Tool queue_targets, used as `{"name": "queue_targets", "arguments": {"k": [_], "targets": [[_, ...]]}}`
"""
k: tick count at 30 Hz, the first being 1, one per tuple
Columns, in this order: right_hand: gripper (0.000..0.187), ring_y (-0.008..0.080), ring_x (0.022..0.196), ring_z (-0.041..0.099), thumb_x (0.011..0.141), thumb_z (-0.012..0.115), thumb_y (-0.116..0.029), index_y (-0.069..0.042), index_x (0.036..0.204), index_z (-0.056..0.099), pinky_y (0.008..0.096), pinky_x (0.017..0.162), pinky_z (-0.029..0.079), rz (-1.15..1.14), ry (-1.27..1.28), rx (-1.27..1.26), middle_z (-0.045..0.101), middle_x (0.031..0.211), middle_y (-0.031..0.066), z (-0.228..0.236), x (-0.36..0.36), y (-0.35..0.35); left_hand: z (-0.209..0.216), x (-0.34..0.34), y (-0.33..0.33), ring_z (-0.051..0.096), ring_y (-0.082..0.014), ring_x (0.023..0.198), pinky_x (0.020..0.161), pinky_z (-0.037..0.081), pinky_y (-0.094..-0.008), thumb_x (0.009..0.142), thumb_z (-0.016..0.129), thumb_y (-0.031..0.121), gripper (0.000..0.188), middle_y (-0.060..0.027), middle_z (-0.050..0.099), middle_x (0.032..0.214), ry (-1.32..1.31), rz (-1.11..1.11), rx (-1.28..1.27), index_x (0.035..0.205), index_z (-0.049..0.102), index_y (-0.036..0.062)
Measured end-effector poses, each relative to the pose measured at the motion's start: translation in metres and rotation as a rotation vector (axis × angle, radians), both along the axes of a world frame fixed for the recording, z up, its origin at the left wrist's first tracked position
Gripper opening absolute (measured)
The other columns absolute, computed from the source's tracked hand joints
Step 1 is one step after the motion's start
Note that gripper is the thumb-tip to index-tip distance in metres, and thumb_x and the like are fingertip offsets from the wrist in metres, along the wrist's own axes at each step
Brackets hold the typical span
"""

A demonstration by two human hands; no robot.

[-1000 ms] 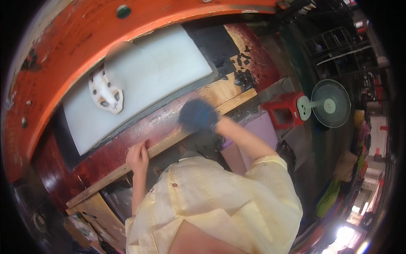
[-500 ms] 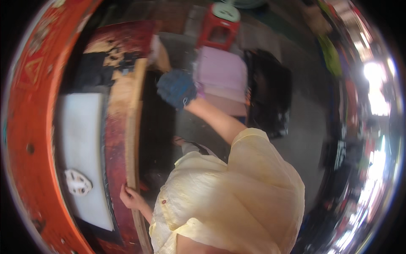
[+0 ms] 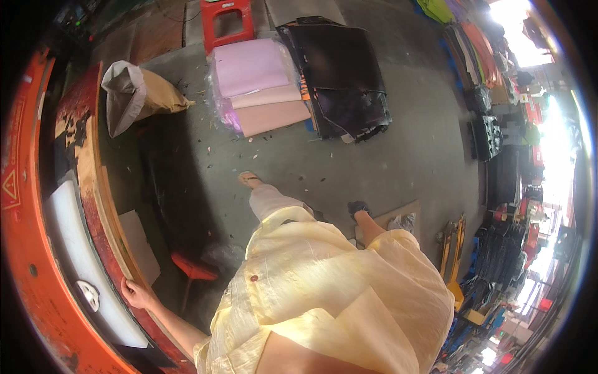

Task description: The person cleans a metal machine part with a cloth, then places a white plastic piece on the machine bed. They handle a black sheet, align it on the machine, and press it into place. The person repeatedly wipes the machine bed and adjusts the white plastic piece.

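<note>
Your left hand [image 3: 138,294], fingers half curled, touches the edge of the red bench [image 3: 104,235] at lower left; I cannot tell whether it grips. Just beside it, the white holed piece [image 3: 89,294] lies on the white board [image 3: 70,221]. Your gloved right hand [image 3: 357,207] hangs right of centre, its grasp unclear. Farther off, pink sheets [image 3: 252,68] and black sheets [image 3: 339,62] lie at upper centre.

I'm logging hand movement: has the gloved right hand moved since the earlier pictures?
Yes: the gloved right hand has moved away from the wooden bench edge, out to the person's right.
</note>
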State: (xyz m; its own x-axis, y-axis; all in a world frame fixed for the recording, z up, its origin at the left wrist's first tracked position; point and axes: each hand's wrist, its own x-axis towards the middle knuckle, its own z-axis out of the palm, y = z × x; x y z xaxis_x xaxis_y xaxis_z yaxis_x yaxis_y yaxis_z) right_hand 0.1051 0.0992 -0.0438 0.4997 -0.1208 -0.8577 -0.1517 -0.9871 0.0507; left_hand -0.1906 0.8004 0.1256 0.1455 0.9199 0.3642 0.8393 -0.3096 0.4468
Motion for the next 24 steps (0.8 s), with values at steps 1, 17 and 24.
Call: {"name": "queue_targets", "arguments": {"k": [1,17,24], "targets": [[0.03,0.0354,0.097,0.062,0.089,0.051,-0.029,-0.008,0.102,0.068,0.0466,0.081,0.049,-0.037,-0.012,0.013,0.066,0.106,0.015,0.001,-0.002,-0.003,0.0,0.0,0.006,0.066,-0.0215,0.087,0.078,0.051,-0.0333,0.092,0.058,0.03,0.027,-0.0079,0.071,0.101,-0.029,-0.006,0.017,0.105,0.072,0.0107],[0.033,0.0339,0.108,0.059,0.089,0.05,-0.027,-0.008,0.11,0.067,0.043,0.09,0.047,-0.041,0.05,0.12,0.063,0.116,0.0159,-0.067,0.16,-0.043,-0.097,0.103,-0.187,0.054,-0.0326,0.114,0.097,0.043,-0.0444,0.081,0.061,0.005,0.031,-0.0166,0.06,0.118,0.441,-0.589,-0.234,0.112,0.063,0.0058],[0.034,0.0333,0.112,0.058,0.09,0.049,-0.026,-0.008,0.114,0.066,0.0414,0.094,0.047,0.042,0.12,0.146,0.062,0.12,0.0163,-0.189,0.381,-0.023,-0.155,0.183,-0.364,0.06,-0.0179,0.101,0.089,0.048,-0.0329,0.085,0.065,0.011,0.028,-0.0095,0.066,0.108,-0.055,-0.084,-1.091,0.109,0.064,-0.0023]]}}
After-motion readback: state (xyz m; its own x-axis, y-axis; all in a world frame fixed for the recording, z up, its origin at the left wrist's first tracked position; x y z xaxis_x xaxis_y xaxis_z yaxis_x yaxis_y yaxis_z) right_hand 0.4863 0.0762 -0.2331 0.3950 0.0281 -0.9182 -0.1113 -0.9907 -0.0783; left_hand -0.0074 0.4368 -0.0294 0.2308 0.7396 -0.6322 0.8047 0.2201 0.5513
